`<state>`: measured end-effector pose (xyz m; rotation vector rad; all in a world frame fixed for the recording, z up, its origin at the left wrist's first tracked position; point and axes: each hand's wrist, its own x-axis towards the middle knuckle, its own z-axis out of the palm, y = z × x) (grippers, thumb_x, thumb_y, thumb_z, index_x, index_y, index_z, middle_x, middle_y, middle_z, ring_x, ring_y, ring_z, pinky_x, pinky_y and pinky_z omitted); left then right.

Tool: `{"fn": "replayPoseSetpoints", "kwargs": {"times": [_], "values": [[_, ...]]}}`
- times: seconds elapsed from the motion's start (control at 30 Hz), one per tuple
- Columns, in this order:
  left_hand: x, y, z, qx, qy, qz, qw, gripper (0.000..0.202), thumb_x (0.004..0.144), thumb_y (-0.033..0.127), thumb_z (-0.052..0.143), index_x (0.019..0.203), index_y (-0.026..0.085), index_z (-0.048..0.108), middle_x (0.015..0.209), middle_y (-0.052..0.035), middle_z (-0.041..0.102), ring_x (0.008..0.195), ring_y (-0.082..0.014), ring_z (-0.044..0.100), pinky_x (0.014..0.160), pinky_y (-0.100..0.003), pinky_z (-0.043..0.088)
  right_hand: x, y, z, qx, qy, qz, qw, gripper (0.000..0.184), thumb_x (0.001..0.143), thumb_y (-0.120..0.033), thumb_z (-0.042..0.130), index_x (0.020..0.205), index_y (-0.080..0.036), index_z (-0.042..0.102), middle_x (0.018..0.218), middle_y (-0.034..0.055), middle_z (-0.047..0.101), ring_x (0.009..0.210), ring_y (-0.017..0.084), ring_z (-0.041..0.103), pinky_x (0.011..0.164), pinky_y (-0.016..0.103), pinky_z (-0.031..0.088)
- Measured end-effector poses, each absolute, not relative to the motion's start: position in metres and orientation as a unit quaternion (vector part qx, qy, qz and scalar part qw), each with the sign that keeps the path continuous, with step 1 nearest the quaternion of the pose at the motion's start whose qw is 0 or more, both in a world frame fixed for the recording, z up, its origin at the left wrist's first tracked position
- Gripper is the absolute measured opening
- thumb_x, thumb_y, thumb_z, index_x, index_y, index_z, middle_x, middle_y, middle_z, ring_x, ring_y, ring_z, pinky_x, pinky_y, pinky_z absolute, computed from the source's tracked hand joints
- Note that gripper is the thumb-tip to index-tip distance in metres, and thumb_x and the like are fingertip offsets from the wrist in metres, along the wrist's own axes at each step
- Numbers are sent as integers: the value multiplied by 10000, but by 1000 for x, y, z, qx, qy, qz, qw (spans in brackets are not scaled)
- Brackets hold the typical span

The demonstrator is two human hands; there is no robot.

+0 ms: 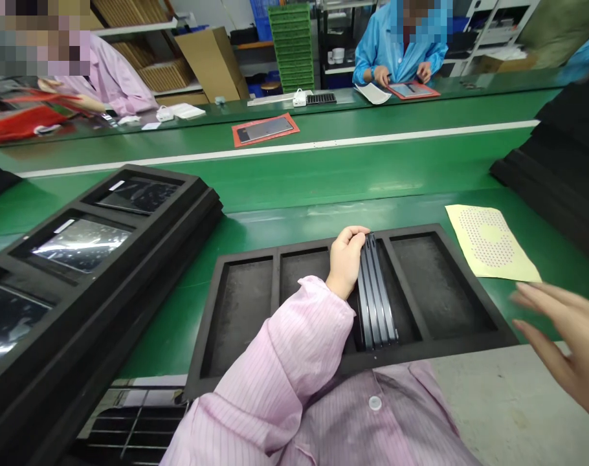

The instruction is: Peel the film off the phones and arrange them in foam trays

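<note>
My left hand (347, 260) is wrapped round the far end of several thin dark panels (376, 291), which look like flat device frames or screens. They stand on edge, side by side, in one compartment of a black foam tray (275, 252). The hand partly hides their upper left side. Off the tray's right end, my right hand (561, 336) is raised, slightly blurred, its fingers stretched out and nothing in them. Just beyond its fingertips lies a yellow sheet of small round stickers (491, 241).
A stack of black trays (188, 213) at left holds glossy screens (83, 243). More black foam (556, 162) is piled at right. Across the green bench, a phone-like panel (268, 129) lies on a red mat. Two people (396, 45) work opposite, one at far left.
</note>
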<state>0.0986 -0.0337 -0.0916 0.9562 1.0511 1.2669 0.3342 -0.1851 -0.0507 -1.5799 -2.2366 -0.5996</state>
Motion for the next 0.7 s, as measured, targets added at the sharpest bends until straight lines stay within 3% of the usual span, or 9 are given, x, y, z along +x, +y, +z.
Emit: {"fn": "replayPoseSetpoints", "kwargs": {"times": [0.07,0.1,0.17,0.23,0.3,0.43,0.53,0.6,0.7], "values": [[101,-33,-92,420,453,541,570,117,725,139,506,694,189,607,745,22,614,769,-135,547,785,-260,401,312,-167,-43,-481,-826,-244,164,294,972,-279,384,1210,-142,490,720,61,612,612,180,599,567,294,467],[102,-33,-91,426,455,540,566,116,726,137,510,695,190,609,737,24,610,763,-134,545,783,-259,400,300,-159,-40,-454,-841,-247,162,265,963,-228,386,1184,-140,504,730,61,613,640,183,602,599,297,473],[105,-34,-90,436,457,537,559,116,732,134,514,698,191,610,722,28,605,748,-133,543,777,-261,401,276,-144,-37,-396,-875,-234,148,282,924,-113,342,1149,-139,510,959,126,620,884,256,599,730,384,483],[108,-35,-88,444,459,535,554,113,735,127,518,698,191,603,709,30,599,739,-132,544,778,-266,407,253,-133,-37,-319,-915,-206,133,388,855,-26,339,1167,-193,498,1192,120,537,1090,304,504,829,487,451],[111,-36,-88,446,462,534,550,100,731,118,526,705,189,590,715,26,598,746,-133,551,791,-276,413,236,-123,-41,-229,-952,-171,111,430,816,-7,388,1166,-231,500,1286,67,476,1169,286,439,883,500,435],[112,-36,-88,442,460,541,548,87,711,129,570,778,183,582,798,-4,622,808,-149,576,839,-311,426,226,-110,-48,-140,-977,-138,80,151,841,-72,486,931,-163,566,1112,87,590,1120,238,485,933,434,433],[103,-37,-77,455,431,549,553,73,735,237,588,769,178,614,810,-29,651,839,-177,595,856,-339,439,236,-102,-47,-155,-968,-114,161,213,857,-20,393,894,-159,550,983,71,639,1023,209,557,926,433,441],[92,-43,-62,466,401,559,556,221,782,371,540,746,174,634,822,-50,669,868,-197,604,874,-354,440,243,-98,-41,-175,-948,-78,253,227,870,-28,365,980,-150,523,1008,83,637,1007,195,572,935,435,439],[78,-65,-42,492,345,583,547,466,843,548,378,795,172,650,890,-82,678,919,-216,604,897,-366,434,245,-101,-30,-218,-900,12,378,205,906,-182,468,1107,-139,460,1025,114,625,1010,191,577,953,401,437]]}}
